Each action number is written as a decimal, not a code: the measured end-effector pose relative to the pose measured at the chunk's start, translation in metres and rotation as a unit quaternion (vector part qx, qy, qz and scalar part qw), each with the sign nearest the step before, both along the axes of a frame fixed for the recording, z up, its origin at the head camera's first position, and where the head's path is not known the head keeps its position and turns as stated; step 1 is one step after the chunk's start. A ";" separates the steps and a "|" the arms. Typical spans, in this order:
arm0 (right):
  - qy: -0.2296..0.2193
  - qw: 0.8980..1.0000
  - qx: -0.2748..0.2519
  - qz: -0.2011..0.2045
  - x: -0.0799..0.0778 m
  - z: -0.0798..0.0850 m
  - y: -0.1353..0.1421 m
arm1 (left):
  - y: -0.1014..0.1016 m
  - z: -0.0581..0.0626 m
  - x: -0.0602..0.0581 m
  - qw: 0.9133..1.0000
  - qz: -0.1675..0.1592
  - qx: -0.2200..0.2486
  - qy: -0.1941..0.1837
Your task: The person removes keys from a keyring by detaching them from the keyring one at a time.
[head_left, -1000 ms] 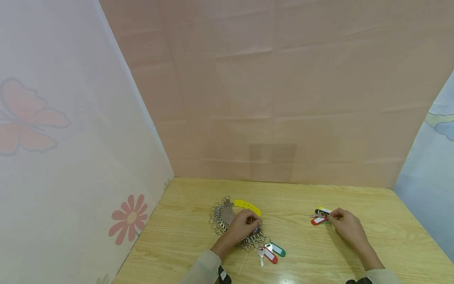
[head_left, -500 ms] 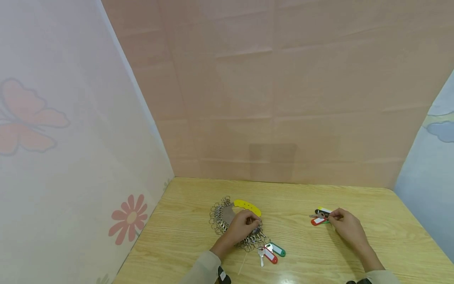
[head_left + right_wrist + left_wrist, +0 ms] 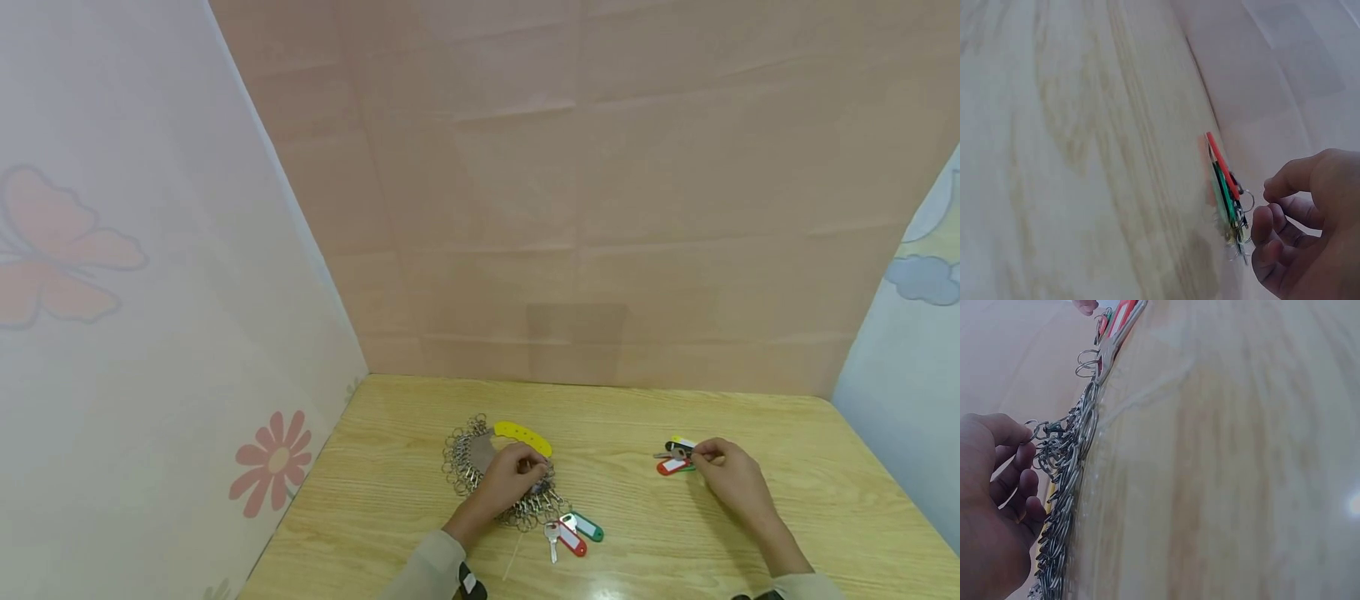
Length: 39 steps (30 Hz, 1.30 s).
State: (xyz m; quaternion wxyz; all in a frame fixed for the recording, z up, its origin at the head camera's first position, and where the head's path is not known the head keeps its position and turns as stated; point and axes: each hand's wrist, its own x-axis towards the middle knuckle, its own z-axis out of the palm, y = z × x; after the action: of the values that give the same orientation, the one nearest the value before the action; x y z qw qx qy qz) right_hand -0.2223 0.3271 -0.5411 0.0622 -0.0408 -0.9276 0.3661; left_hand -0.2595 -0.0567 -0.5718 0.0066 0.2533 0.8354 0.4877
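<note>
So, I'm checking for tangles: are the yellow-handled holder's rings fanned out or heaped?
Fanned out: the head view shows the visible rings spread around the curved holder.

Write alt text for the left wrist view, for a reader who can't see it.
The left hand pinches a small metal ring beside a dense row of metal rings and clips on a wooden table. Near the top edge are a key and a red tag, with part of the right hand beyond.

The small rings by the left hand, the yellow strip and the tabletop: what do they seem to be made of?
Small rings: almost surely metal, silvery with bright glints. Yellow strip: perhaps plastic or painted metal; its even colour leaves that open. Tabletop: wood or wood-print laminate, showing grain and a glossy glare.
</note>
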 end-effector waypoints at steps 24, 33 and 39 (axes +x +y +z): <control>0.042 0.998 -0.007 0.047 0.010 0.023 -0.039 | -0.012 -0.003 0.002 1.000 -0.005 0.017 0.007; 0.065 0.995 -0.027 0.076 0.011 0.026 -0.055 | -0.013 -0.008 0.000 1.000 0.001 0.007 0.025; 0.068 0.994 -0.019 0.085 0.010 0.023 -0.066 | -0.013 -0.011 -0.002 0.999 0.005 -0.001 0.032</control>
State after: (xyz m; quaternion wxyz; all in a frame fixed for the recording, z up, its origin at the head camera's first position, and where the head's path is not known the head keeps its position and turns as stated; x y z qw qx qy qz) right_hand -0.2119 0.2609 -0.5176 0.0930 0.0622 -0.9140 0.3899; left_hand -0.2614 -0.0695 -0.5823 -0.0224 0.2641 0.8369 0.4788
